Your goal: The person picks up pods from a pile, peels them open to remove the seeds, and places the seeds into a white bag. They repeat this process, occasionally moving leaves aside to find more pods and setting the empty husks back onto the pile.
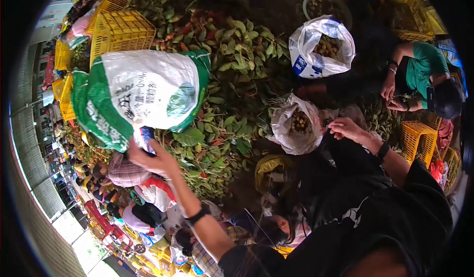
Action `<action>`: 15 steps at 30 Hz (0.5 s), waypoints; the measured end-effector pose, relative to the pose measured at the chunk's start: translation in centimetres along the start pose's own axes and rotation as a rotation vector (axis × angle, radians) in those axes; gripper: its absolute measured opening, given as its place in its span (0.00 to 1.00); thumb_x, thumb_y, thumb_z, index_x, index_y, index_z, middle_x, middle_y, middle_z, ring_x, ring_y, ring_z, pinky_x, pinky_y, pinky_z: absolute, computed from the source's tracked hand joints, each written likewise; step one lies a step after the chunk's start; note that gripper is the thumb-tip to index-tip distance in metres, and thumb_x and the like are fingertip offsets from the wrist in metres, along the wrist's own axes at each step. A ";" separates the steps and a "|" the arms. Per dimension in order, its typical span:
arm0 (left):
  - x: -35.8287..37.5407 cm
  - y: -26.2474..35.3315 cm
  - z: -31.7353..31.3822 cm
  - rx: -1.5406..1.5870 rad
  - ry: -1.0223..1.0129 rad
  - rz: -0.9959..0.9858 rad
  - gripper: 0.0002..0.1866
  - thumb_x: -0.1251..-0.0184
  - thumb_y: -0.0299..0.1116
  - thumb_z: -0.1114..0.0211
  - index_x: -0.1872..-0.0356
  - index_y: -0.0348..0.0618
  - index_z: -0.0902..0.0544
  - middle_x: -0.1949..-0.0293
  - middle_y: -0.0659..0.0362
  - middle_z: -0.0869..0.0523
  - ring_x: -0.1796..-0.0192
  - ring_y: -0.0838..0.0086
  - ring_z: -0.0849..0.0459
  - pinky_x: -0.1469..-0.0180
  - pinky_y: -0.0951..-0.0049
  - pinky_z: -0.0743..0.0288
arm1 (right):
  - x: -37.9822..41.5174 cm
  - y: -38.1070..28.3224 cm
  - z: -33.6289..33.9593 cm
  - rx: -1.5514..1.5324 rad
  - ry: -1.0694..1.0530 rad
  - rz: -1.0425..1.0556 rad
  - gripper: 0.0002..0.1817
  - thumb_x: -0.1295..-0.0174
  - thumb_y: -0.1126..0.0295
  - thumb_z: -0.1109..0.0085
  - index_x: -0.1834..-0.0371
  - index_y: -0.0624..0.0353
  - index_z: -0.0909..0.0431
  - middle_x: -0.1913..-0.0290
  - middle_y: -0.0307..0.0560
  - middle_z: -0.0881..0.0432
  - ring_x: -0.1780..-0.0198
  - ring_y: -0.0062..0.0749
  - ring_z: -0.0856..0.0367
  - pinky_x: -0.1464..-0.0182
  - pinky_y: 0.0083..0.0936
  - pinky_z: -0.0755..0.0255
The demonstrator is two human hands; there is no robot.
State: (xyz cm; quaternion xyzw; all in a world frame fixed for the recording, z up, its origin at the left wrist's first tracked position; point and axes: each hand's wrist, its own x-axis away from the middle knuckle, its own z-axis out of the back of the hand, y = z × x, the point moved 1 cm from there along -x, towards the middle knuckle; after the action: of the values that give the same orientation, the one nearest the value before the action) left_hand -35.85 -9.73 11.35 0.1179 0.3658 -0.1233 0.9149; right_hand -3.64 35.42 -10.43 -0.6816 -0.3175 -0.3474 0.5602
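1. The green-and-white sack (148,84) is seen above leafy branches (212,166), beside a yellow crate (123,28); its near edge appears gripped by the partly closed left hand (155,162).
2. The right hand (348,128) is held half-curled near the fruit-filled white sack (282,124); whether anything is pinched cannot be told.
3. The green-and-white sack could be dropped or twisted, since only one edge seems to be held.

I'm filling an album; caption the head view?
Left hand at a green-and-white sack, right hand near an open bag, leafy stems heaped between.
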 end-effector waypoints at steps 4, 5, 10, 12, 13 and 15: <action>15.4 3.8 -7.7 0.318 -0.490 0.076 0.19 0.37 0.25 0.41 0.44 0.39 0.26 0.46 0.48 0.25 0.41 0.55 0.29 0.41 0.53 0.33 | -4.0 0.1 -3.5 0.145 -0.134 0.014 0.14 0.34 0.65 0.43 0.51 0.62 0.22 0.62 0.42 0.17 0.65 0.21 0.20 0.62 0.19 0.24; 19.4 4.5 -9.8 0.414 -0.644 0.214 0.20 0.38 0.24 0.41 0.43 0.41 0.26 0.45 0.49 0.26 0.41 0.54 0.29 0.40 0.54 0.34 | -5.4 0.2 -4.2 0.149 -0.137 -0.002 0.14 0.34 0.65 0.43 0.51 0.62 0.22 0.62 0.42 0.17 0.65 0.21 0.20 0.62 0.19 0.24; 33.7 7.1 -19.5 0.327 -1.258 0.429 0.22 0.35 0.29 0.40 0.39 0.47 0.28 0.40 0.48 0.29 0.35 0.53 0.33 0.37 0.56 0.33 | -11.6 1.2 -9.2 0.378 -0.226 0.237 0.11 0.34 0.67 0.44 0.52 0.60 0.22 0.61 0.46 0.16 0.61 0.28 0.17 0.59 0.25 0.23; 37.1 7.2 -23.4 0.336 -1.256 0.499 0.22 0.38 0.27 0.39 0.41 0.45 0.27 0.42 0.47 0.28 0.37 0.51 0.32 0.38 0.55 0.34 | -14.2 3.6 -10.7 0.398 -0.226 0.274 0.11 0.35 0.68 0.43 0.53 0.60 0.22 0.62 0.46 0.16 0.61 0.29 0.17 0.58 0.26 0.23; 38.5 7.3 -25.6 0.352 -1.230 0.549 0.22 0.40 0.26 0.39 0.43 0.44 0.27 0.45 0.46 0.28 0.39 0.50 0.31 0.38 0.55 0.35 | -15.5 5.1 -11.3 0.383 -0.236 0.287 0.10 0.35 0.69 0.43 0.54 0.60 0.22 0.62 0.47 0.16 0.60 0.30 0.17 0.58 0.26 0.24; 40.3 7.1 -29.5 0.321 -1.148 0.485 0.22 0.40 0.28 0.39 0.43 0.44 0.27 0.46 0.45 0.27 0.40 0.51 0.30 0.38 0.54 0.36 | -17.5 8.3 -11.8 0.358 -0.248 0.271 0.10 0.36 0.69 0.42 0.54 0.60 0.23 0.62 0.48 0.16 0.60 0.31 0.16 0.58 0.26 0.24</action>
State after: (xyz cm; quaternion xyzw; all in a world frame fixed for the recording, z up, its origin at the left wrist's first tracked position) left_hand -24.28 0.34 -36.71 0.2477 -0.2424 -0.0096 0.9380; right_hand -7.91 21.58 -27.92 -0.6454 -0.3460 -0.1210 0.6701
